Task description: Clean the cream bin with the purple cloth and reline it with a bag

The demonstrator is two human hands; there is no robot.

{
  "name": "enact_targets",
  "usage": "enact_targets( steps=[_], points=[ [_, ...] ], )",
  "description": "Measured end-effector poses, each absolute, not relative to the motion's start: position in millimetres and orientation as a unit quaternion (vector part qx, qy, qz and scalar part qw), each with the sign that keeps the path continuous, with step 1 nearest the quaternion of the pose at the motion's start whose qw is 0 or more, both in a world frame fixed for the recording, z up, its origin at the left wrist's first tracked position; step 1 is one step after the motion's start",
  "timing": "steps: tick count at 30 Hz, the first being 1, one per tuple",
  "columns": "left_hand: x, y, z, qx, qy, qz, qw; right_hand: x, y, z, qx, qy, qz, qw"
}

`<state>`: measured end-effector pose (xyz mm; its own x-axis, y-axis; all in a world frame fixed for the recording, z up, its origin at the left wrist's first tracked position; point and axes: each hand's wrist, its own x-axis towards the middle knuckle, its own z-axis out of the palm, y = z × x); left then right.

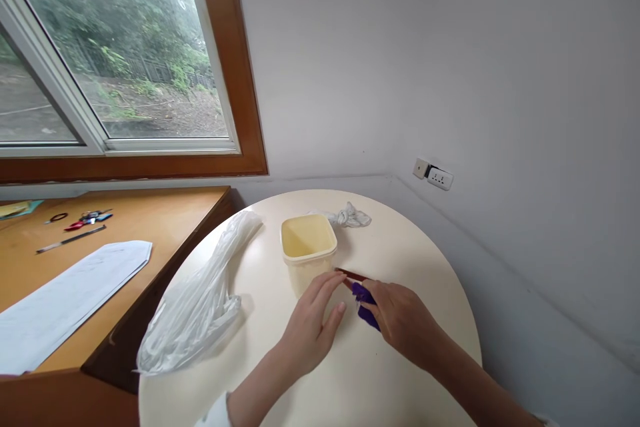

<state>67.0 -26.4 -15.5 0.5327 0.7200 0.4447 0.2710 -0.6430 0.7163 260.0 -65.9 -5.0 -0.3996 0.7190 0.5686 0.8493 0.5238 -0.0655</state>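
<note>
My right hand [400,317] is closed on a piece of purple cloth [369,317] with a frayed edge, over the middle of the round table. My left hand [313,323] is beside it, fingers stretched out and thumb apart, the fingertips near the end of a thin brown stick-like thing [354,275]. Part of that brown thing is hidden behind my hands, so its kind is unclear. Just beyond my left hand stands a pale yellow square plastic container [310,257], upright with its top uncovered.
A clear plastic bag [200,307] lies along the left of the round table [420,260]. Behind the container is a knotted plastic bag [350,215]. The wooden desk [175,210] at left holds paper sheets [80,293], a pen [73,239] and keys [90,218]. Walls stand behind and right.
</note>
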Motion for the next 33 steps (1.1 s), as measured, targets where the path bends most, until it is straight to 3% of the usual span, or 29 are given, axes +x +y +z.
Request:
enact_targets(
  steps=[6,16,21,25,30,33],
  points=[
    [79.1,-27.7,-12.0,0.768,0.314,0.444,0.338,237.7,-76.0,6.8,-0.463,-0.831,-0.048,0.305],
    [50.9,-29.1,12.1,0.43,0.317,0.613,0.581,222.2,-89.9,15.8,-0.33,-0.86,0.003,0.39],
    [41.3,-21.5,19.1,0.271,0.222,0.555,0.755,213.6,-84.8,-5.2,-0.246,-0.853,0.014,0.459],
    [44.4,-23.8,10.0,0.194,0.212,0.472,0.833,200.3,-82.2,-17.6,-0.213,-0.857,0.025,0.469],
    [47.8,-30.6,2.9,0.148,0.194,0.426,0.871,186.2,-81.8,-19.8,-0.218,-0.852,-0.027,0.475],
    [37.5,-32.5,-4.0,0.206,0.256,0.49,0.808,188.4,-82.4,-16.8,-0.249,-0.85,-0.074,0.458]
  ],
)
